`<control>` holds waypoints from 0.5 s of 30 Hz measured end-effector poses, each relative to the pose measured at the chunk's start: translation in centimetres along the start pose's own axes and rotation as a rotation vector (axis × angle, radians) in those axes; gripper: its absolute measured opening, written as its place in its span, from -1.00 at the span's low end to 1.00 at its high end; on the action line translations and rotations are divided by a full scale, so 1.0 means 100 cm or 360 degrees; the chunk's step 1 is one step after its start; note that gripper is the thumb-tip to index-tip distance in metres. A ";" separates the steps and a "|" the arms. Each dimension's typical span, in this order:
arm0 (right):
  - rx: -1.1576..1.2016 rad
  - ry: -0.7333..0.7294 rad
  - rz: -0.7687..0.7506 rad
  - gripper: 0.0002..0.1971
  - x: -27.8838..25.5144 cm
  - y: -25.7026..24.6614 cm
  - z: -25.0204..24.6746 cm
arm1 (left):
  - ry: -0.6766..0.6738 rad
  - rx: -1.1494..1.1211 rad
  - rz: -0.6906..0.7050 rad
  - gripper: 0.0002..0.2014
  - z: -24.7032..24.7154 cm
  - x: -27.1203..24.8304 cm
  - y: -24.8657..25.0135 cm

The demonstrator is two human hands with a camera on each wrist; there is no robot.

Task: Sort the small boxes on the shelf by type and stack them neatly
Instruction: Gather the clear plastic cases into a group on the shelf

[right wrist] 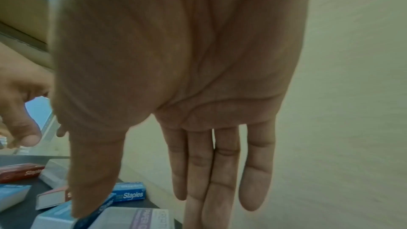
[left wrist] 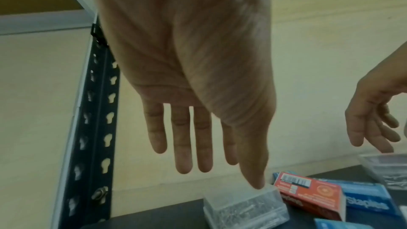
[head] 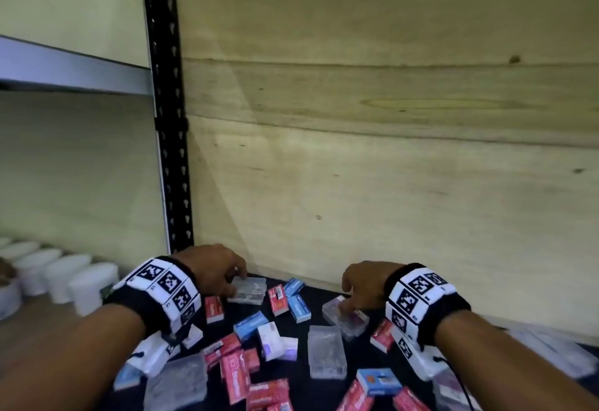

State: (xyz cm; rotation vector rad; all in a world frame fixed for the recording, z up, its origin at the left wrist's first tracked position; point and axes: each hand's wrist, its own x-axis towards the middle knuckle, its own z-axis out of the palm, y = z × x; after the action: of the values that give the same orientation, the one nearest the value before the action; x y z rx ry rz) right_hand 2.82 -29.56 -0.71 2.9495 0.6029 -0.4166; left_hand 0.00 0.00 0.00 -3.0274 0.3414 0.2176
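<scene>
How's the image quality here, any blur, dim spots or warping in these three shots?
Head view: dim shelf, blurred lower edges, bowed wall boards. Left wrist view: left hand soft, red box barcode readable. Right wrist view: right hand fills the frame, blurred at top left.

Your head camera looks down past both hands at the shelf [head: 311, 375] and back wall; each wrist camera sits close under its palm, facing fingertips, sharing the boxes between.

Beside the black upright post [head: 168, 138], the white tubs [head: 64, 276] were blurred; red boxes [head: 265, 394] below were cut by the frame's edge, their print unreadable.
</scene>
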 end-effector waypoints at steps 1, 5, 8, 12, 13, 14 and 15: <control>0.0015 -0.0031 0.0011 -0.30 0.005 0.001 0.000 | -0.0012 -0.0004 -0.0003 -0.59 0.000 0.004 -0.001; 0.0010 -0.0123 -0.0001 -0.29 0.017 0.002 0.000 | -0.0111 -0.0006 -0.0048 -0.48 -0.001 0.022 -0.001; -0.0017 -0.0181 -0.0020 -0.31 0.025 0.002 0.000 | -0.0171 -0.0008 -0.0030 -0.38 0.001 0.032 -0.001; 0.0008 -0.0221 -0.0034 -0.34 0.033 0.000 0.000 | -0.0235 -0.0031 0.0018 -0.35 0.010 0.042 -0.001; 0.0018 -0.0237 -0.0035 -0.37 0.035 0.000 -0.001 | -0.0221 -0.0041 0.0020 -0.37 0.011 0.045 -0.002; 0.0024 -0.0261 -0.0037 -0.40 0.035 -0.001 -0.002 | -0.0203 -0.0050 0.0016 -0.39 0.012 0.047 -0.003; 0.0025 -0.0276 -0.0044 -0.43 0.036 -0.002 -0.003 | -0.0181 -0.0060 0.0013 -0.42 0.012 0.049 -0.004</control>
State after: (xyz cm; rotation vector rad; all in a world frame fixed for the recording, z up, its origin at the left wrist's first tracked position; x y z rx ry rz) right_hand 5.97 -28.02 -1.46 2.8816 0.6214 -0.6739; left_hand 4.61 -0.55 -1.94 -3.0340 0.3443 0.3991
